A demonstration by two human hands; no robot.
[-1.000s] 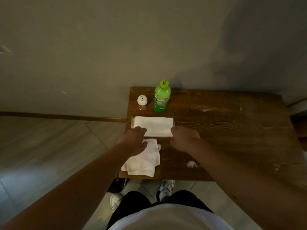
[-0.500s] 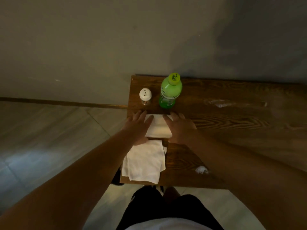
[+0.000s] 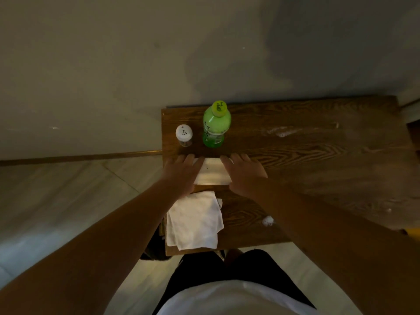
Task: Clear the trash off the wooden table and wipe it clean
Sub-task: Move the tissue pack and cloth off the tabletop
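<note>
The wooden table (image 3: 318, 178) stands against a grey wall. A flat white tissue pack (image 3: 212, 171) lies near the table's left end. My left hand (image 3: 181, 173) covers its left end and my right hand (image 3: 244, 173) covers its right end, fingers stretched forward over it. Only the pack's middle shows between them. A folded white cloth (image 3: 195, 221) lies just in front of the pack at the near left corner. A small crumpled white scrap (image 3: 268, 221) sits near the front edge. A whitish smear (image 3: 281, 132) marks the far side of the top.
A green bottle (image 3: 216, 123) and a small white-capped shaker (image 3: 184, 135) stand just beyond the pack, close to my fingertips. A tiny white speck (image 3: 389, 210) lies at the right. The table's left edge drops to a tiled floor.
Both hands slid forward from the pack's near edge until they lay over its two ends. My head has moved closer, above the table.
</note>
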